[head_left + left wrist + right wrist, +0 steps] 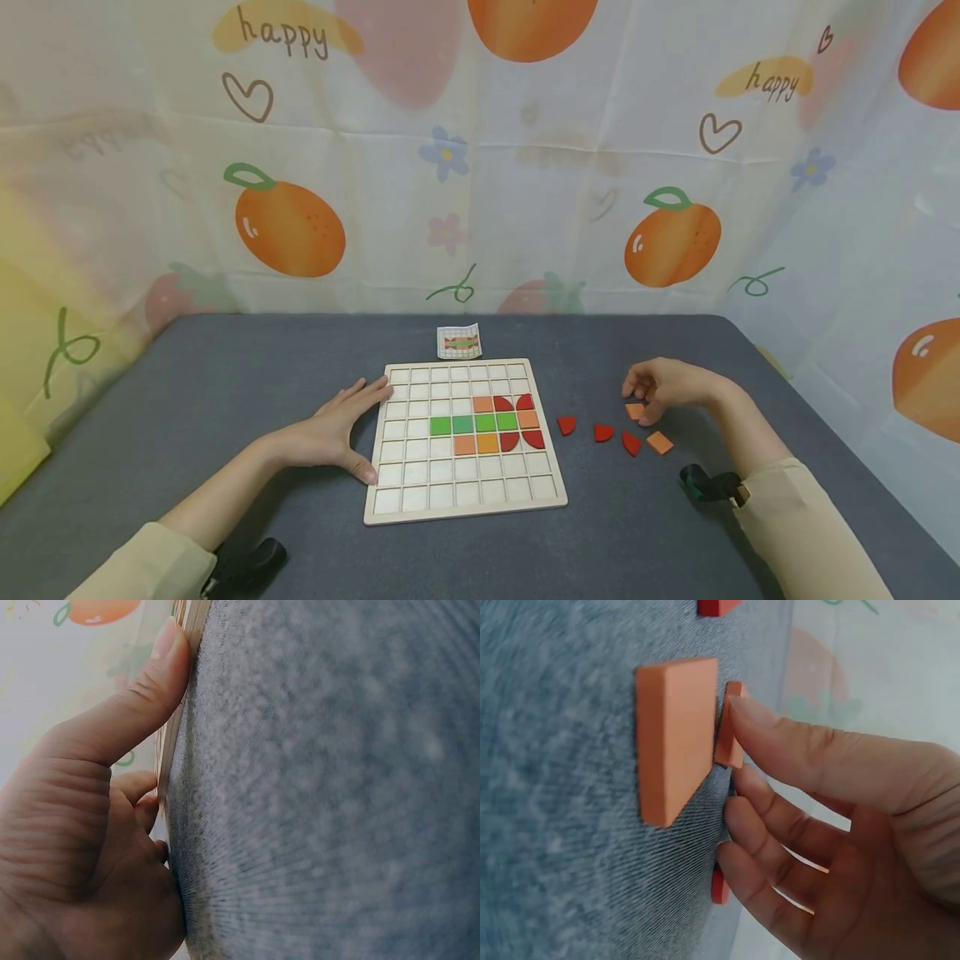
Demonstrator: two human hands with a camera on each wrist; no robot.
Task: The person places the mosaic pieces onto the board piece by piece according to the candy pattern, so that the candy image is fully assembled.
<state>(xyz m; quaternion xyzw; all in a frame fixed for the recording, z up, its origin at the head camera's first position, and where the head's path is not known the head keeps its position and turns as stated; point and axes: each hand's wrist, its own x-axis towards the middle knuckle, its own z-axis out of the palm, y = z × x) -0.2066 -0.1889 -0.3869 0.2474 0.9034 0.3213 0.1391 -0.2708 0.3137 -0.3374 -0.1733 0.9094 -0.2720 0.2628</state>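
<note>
My left hand (326,437) lies with spread fingers along the left edge of a wooden grid board (405,500). Its thumb (161,671) touches the board's rim in the left wrist view. Green, orange and red tiles fill part of the grid's middle and right. To the right of the board, my right hand (678,390) has thumb and index finger at opposite edges of an orange square tile (728,727). A second orange tile (660,442) lies just nearer. Beneath the other fingers, a red piece (719,887) shows in the right wrist view.
Red rounded pieces (567,426) lie on the dark grey table (300,358) between board and right hand. Behind the board is a small pattern card (459,342). A fruit-printed curtain (480,208) hangs along the back.
</note>
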